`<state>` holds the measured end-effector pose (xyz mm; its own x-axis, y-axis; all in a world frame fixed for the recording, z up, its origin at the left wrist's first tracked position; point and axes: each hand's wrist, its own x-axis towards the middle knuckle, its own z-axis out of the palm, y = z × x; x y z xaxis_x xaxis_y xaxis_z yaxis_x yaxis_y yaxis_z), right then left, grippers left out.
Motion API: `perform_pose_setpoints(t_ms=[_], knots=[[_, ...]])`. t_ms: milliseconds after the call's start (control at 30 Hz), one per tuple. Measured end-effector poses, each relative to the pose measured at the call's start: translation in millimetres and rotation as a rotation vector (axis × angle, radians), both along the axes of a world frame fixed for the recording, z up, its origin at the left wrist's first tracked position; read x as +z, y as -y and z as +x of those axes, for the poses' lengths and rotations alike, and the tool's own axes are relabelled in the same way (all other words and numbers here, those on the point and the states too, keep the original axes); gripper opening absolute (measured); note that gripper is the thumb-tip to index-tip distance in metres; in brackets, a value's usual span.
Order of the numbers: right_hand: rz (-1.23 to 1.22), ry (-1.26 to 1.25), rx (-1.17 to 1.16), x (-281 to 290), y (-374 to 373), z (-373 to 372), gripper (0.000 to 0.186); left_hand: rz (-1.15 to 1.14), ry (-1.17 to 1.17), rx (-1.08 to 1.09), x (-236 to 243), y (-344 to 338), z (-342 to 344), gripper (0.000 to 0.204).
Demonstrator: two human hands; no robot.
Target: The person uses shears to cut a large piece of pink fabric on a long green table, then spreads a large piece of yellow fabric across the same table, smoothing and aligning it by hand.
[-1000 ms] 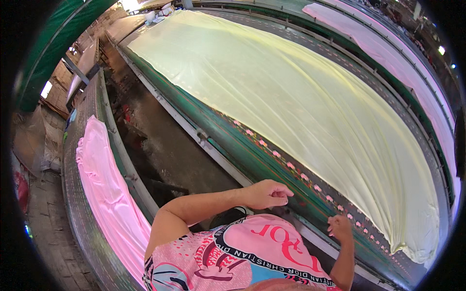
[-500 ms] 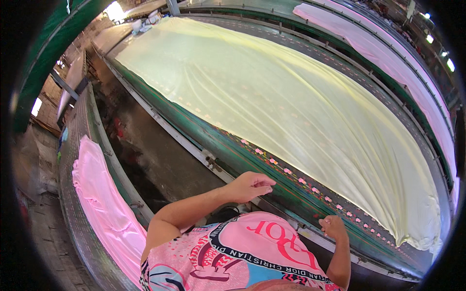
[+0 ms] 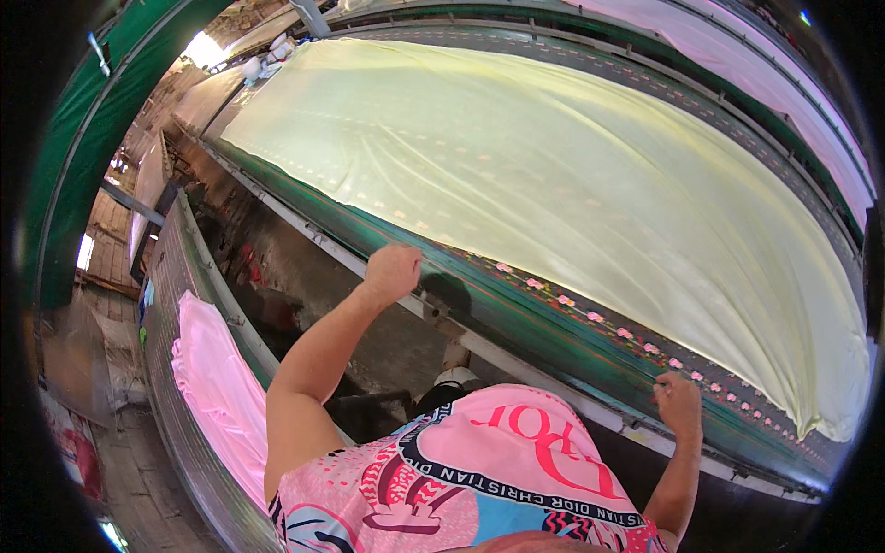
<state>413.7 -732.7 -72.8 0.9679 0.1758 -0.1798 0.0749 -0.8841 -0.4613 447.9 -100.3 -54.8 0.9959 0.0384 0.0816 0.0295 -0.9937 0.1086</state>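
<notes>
A long pale yellow sheet of thin fabric (image 3: 544,184) lies with creases along a dark printing table (image 3: 590,64); a row of pink floral prints (image 3: 624,333) shows along its near edge. My left hand (image 3: 393,271) is closed above the green near strip of that table, short of the fabric, its fingertips hidden. My right hand (image 3: 679,402), fingers curled together, is further right over the green strip, beside the prints and near the fabric's edge. I cannot make out anything in either hand or whether they touch the table.
A parallel table at left carries bunched pink fabric (image 3: 217,387), across an aisle (image 3: 286,295) with a dirty floor. Another table beyond holds pink fabric (image 3: 719,51). A metal rail (image 3: 313,252) runs along the near table side. A green tarp (image 3: 88,129) and post are at upper left.
My left hand has risen up and leftward toward the fabric, its fingers now more tightly curled. My right hand has moved up and right. The view has shifted slightly.
</notes>
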Motion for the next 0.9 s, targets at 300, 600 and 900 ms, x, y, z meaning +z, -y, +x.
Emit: perform_pose_setpoints(t_ms=[300, 600, 900], knots=[[0.303, 0.077, 0.022, 19.1, -225.7, 15.5, 0.019, 0.305, -0.002, -0.366, -50.1, -136.1, 76.3, 0.012], [0.396, 0.018, 0.238, -0.6, -420.0, 32.9, 0.017, 0.314, -0.054, -0.589, -64.5, -176.1, 96.0, 0.012], [1.197, -0.758, -0.169, -46.2, -498.4, 65.1, 0.052, -0.276, 0.248, -0.604, -33.4, -181.1, 103.0, 0.019]])
